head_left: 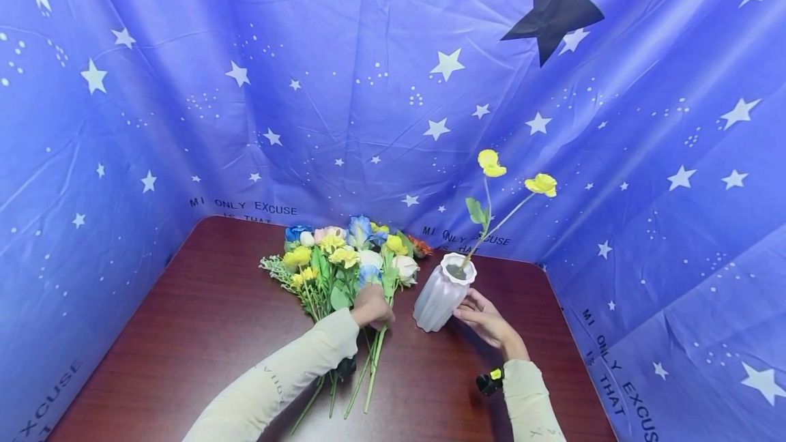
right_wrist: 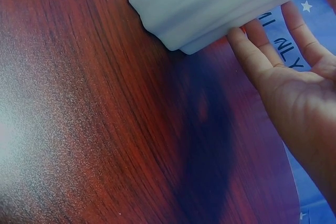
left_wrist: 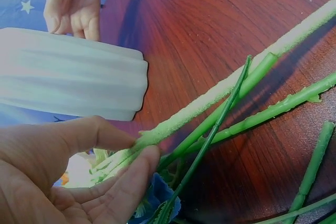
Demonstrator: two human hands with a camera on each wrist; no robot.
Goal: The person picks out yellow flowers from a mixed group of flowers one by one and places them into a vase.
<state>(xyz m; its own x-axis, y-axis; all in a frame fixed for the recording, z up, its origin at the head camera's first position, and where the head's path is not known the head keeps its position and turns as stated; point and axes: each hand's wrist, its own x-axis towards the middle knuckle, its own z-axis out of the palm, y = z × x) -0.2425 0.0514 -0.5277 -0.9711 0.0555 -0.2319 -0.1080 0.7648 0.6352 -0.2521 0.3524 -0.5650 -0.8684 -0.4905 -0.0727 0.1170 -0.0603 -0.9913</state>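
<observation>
On the table stands a white fluted vase (head_left: 437, 302), holding a forked stem with two yellow flowers (head_left: 491, 164). My right hand (head_left: 485, 322) is at the vase's right side. In the right wrist view its extended fingers (right_wrist: 252, 59) touch the vase wall. Left of the vase lies a pile of artificial flowers (head_left: 334, 258) in blue, yellow, white and pink. Over the pile's stems, my left hand (head_left: 372, 307) pinches a thick, pale green flower stem (left_wrist: 194, 106) between thumb and index finger. The left hand hides part of the pile in the head view.
Several loose green stem ends (head_left: 362, 380) point toward the table's near edge. An orange flower (head_left: 421, 245) lies at the back of the pile. Blue star-patterned cloth (head_left: 368, 87) hangs around the back and sides of the brown table (head_left: 202, 333).
</observation>
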